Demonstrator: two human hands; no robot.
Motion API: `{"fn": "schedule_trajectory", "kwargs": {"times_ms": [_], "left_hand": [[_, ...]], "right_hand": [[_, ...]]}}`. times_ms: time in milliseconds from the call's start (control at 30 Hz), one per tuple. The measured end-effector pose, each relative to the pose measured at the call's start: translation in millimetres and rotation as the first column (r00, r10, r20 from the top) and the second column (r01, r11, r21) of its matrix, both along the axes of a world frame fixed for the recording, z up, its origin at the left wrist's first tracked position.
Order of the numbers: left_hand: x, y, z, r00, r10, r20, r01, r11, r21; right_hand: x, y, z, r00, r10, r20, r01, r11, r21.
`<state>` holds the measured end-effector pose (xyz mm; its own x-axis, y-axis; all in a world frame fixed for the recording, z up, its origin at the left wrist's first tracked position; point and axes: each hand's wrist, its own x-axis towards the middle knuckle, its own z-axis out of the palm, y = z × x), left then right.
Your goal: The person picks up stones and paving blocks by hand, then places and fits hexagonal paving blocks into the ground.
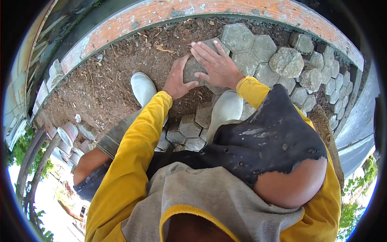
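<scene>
Near the top centre lies a grey hexagonal paving block (pixel 192 69), at the edge of the laid blocks. My left hand (pixel 178 77) is against its left side, thumb and fingers spread apart around the edge. Flat across its top and right part rests my right hand (pixel 216 63), with the fingers stretched out. Right of it, laid hexagonal blocks (pixel 244 61) fit side by side. Part of the block's surface is hidden under my hands.
Bare brown soil (pixel 96 88) with chips spreads left. An orange painted board (pixel 169 15) curves along the top. Loose rough blocks (pixel 286 62) sit on the paving at right. My white boots (pixel 144 88) stand below the hands. Buckets (pixel 67 133) are at far left.
</scene>
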<state>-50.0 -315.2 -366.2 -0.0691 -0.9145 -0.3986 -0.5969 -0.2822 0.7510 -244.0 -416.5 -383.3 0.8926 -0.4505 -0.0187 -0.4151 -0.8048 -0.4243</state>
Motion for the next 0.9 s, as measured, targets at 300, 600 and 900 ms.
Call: {"fn": "schedule_trajectory", "kwargs": {"times_ms": [300,600,900], "left_hand": [[-9.4,-1.8,-25.1,0.946,0.319,-0.053,-0.323,0.930,-0.175],[-57.8,-30.7,-23.2,0.876,0.281,0.392,-0.153,0.933,-0.326],[-63.8,-33.5,-23.3,0.855,0.204,0.476,-0.137,0.975,-0.173]], "right_hand": [[-4.9,-15.2,9.9,0.996,-0.086,-0.040,0.083,0.994,-0.065],[-4.4,4.8,2.2,0.955,-0.246,-0.167,0.231,0.968,-0.100],[-7.0,12.6,-5.7,0.941,-0.328,-0.077,0.333,0.940,0.067]]}}
